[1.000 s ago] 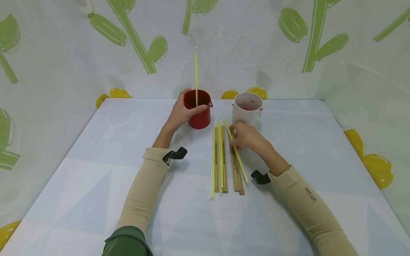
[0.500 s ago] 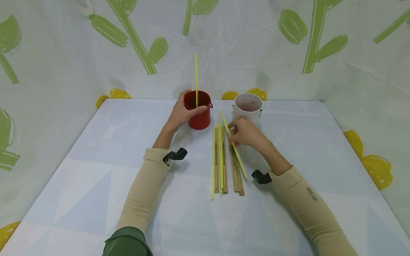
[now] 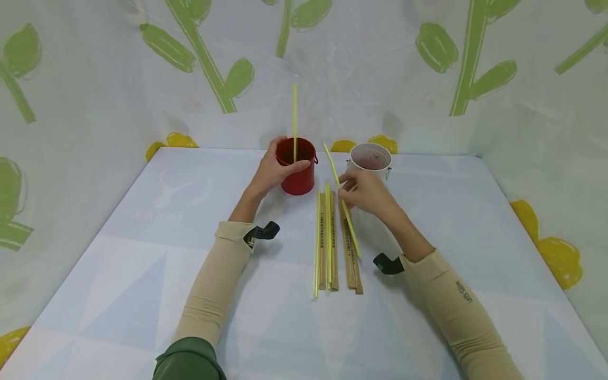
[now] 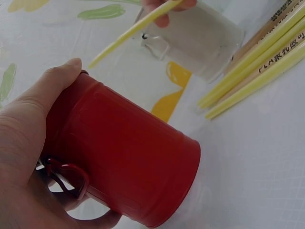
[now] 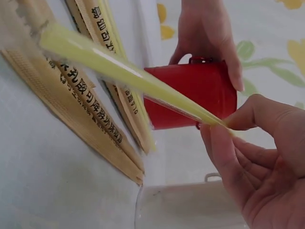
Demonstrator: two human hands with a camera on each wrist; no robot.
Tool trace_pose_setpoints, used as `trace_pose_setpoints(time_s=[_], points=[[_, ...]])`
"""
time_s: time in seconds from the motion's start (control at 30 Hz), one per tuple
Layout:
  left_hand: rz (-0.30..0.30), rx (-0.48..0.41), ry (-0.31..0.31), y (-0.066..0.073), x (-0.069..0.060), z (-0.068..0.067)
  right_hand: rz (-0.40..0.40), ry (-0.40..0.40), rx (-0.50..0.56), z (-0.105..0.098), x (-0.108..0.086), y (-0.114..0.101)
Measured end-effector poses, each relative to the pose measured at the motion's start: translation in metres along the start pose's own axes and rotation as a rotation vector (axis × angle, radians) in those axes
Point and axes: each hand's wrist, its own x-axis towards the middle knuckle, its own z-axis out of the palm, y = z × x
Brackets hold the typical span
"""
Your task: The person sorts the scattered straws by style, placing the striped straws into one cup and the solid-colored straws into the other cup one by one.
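In the head view my left hand [image 3: 273,171] grips the small red pail [image 3: 301,182] at its rim and side, thumb toward the front. One yellow straw [image 3: 295,111] stands upright in that pail. My right hand [image 3: 368,192] pinches another yellow straw [image 3: 351,227] between thumb and fingertips, right of the red pail. This straw slants, its upper end leaning left toward the pail and its lower end over the brown paper-wrapped straws [image 3: 349,264]. The right wrist view shows the pinch on the held straw [image 5: 143,83] closely.
A white pail [image 4: 200,43] stands right of the red one, just behind my right hand. More yellow straws [image 3: 317,237] and paper-wrapped straws [image 3: 334,237] lie side by side on the table. A wall sheet with a plant print rises behind the table's back edge.
My right hand has lifted the yellow straw from among the others and moved it slightly away from me, its upper end rising. My left hand has stayed on the red pail.
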Motion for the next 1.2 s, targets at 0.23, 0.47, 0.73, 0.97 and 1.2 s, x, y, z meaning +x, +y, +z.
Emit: trace_pose_setpoints(time_s=[0.23, 0.47, 0.73, 0.97, 1.2], points=[[-0.002, 0.009, 0.003, 0.002, -0.001, 0.0, -0.036, 0.092, 0.063, -0.004, 0.002, -0.004], [0.013, 0.011, 0.002, 0.002, 0.001, 0.001, -0.059, 0.161, 0.104, -0.008, 0.002, -0.011], [0.003, -0.002, -0.001, 0.0, 0.001, 0.0, -0.105, 0.155, 0.154, -0.012, 0.007, -0.018], [0.003, -0.006, -0.003, 0.002, -0.001, 0.0, -0.132, 0.208, 0.139, -0.018, 0.014, -0.024], [0.007, -0.01, -0.005, 0.002, -0.001, 0.0, -0.157, 0.272, 0.172, -0.023, 0.022, -0.03]])
